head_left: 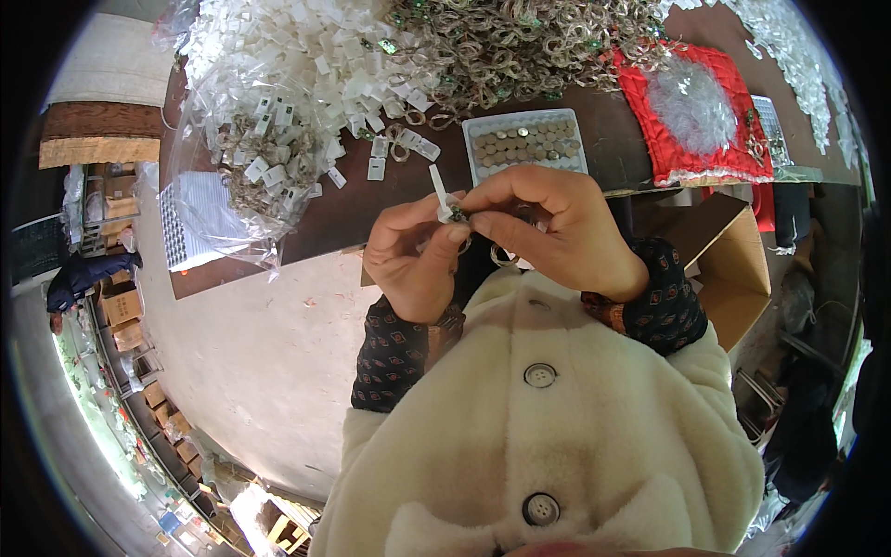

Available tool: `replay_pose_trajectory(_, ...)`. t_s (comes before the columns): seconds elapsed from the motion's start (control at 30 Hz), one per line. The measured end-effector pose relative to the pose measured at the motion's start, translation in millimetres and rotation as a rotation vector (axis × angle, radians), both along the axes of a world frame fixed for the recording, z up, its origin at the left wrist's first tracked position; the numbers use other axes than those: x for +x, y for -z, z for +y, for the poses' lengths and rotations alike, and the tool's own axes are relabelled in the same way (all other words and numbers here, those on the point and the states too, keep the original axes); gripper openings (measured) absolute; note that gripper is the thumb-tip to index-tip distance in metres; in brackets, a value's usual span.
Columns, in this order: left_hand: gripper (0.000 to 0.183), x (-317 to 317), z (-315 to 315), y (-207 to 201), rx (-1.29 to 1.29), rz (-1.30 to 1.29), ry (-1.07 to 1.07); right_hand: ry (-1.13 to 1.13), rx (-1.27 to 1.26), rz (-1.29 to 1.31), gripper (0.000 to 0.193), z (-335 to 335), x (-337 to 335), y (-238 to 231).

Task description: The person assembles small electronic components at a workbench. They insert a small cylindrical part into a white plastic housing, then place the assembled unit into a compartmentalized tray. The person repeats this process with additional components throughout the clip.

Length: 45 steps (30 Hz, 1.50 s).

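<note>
Between both hands, above the table's near edge, is a small white plastic case (438,183) with a strip-like flap standing up. A little green circuit board (456,214) sits at its lower end, and a looped wire (502,257) hangs below the fingers. My left hand (408,255) pinches the case from the left, thumb against the board. From the right, my right hand (561,223) closes thumb and forefinger on the board's edge. The fingertips hide part of how board and case meet. Just beyond my right hand lies a white tray (520,119) of round coin cells (524,147).
White plastic cases (297,56) and coiled wires (520,46) are heaped at the back. A clear bag (264,167) of wired pieces stands left, over a white ridged tray (190,223). Right are a red quilted cloth (640,139) with clear strips (691,107) and a cardboard box (733,269).
</note>
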<state>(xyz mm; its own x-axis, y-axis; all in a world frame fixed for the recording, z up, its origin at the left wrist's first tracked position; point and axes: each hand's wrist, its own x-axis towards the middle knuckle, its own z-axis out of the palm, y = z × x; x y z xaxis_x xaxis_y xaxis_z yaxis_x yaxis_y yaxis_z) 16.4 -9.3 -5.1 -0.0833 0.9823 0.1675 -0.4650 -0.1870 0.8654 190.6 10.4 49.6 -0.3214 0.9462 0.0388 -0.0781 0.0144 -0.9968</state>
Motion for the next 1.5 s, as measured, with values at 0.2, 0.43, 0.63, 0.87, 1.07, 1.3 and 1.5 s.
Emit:
replay_pose_trajectory(0.2,0.023,5.7,4.4,-1.9,-0.021,-0.025,-0.038,0.025,0.283,-0.1,0.023,2.5,-2.2,8.0)
replay_pose_trajectory(0.43,0.018,23.9,-1.0,-9.2,-0.135,-0.155,-0.14,0.19,0.086,0.071,0.021,-7.1,-22.6,17.9)
replay_pose_trajectory(0.63,0.02,16.9,-1.0,-1.0,-0.082,-0.152,-0.07,0.261,0.214,0.056,0.016,-4.2,-22.8,20.2)
replay_pose_trajectory(0.87,0.019,13.2,-2.7,5.4,-0.016,-0.054,-0.085,0.176,0.023,0.194,0.014,-3.7,-19.9,18.6)
replay_pose_trajectory(1.07,0.017,10.8,-4.3,5.5,-0.167,-0.257,-0.008,0.083,-0.102,0.35,0.016,-7.3,-24.9,25.8)
replay_pose_trajectory(1.3,0.022,11.3,-4.5,7.0,-0.413,-0.31,0.078,0.163,0.216,0.074,0.028,-10.3,-28.4,33.0)
replay_pose_trajectory(1.5,0.025,0.9,-1.1,9.7,-0.357,-0.256,0.052,0.211,0.031,-0.125,0.034,-29.3,-6.7,45.8)
